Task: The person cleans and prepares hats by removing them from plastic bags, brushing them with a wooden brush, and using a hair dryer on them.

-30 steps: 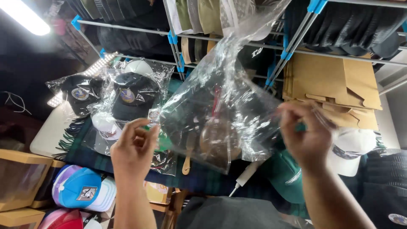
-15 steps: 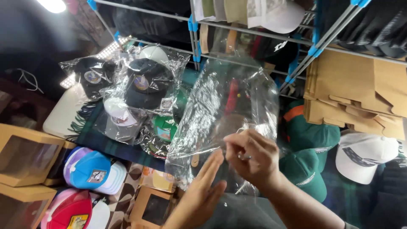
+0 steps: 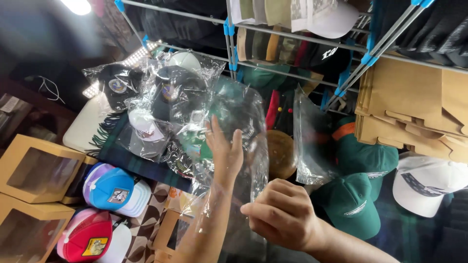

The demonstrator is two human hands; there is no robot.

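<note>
A clear plastic bag [image 3: 243,122] is held up in front of me. My left hand [image 3: 223,153] is pushed inside it, fingers spread and flat against the film. My right hand [image 3: 282,214] is clenched on the bag's lower edge, near its open end. Behind the bag lies a pile of caps wrapped in clear bags [image 3: 165,102], dark and white ones, on a dark plaid cloth [image 3: 117,151].
Green caps [image 3: 348,204] and a white cap [image 3: 424,182] lie at the right, below flat cardboard blanks [image 3: 414,102]. Window boxes of brown card [image 3: 34,168] and a blue cap [image 3: 109,187], red cap [image 3: 87,234] sit at the left. A metal rack with hanging caps [image 3: 292,19] runs overhead.
My left hand has slid up into the bag and spread open. My right hand dropped to the bag's lower edge and gripped it. The view shifted slightly.
</note>
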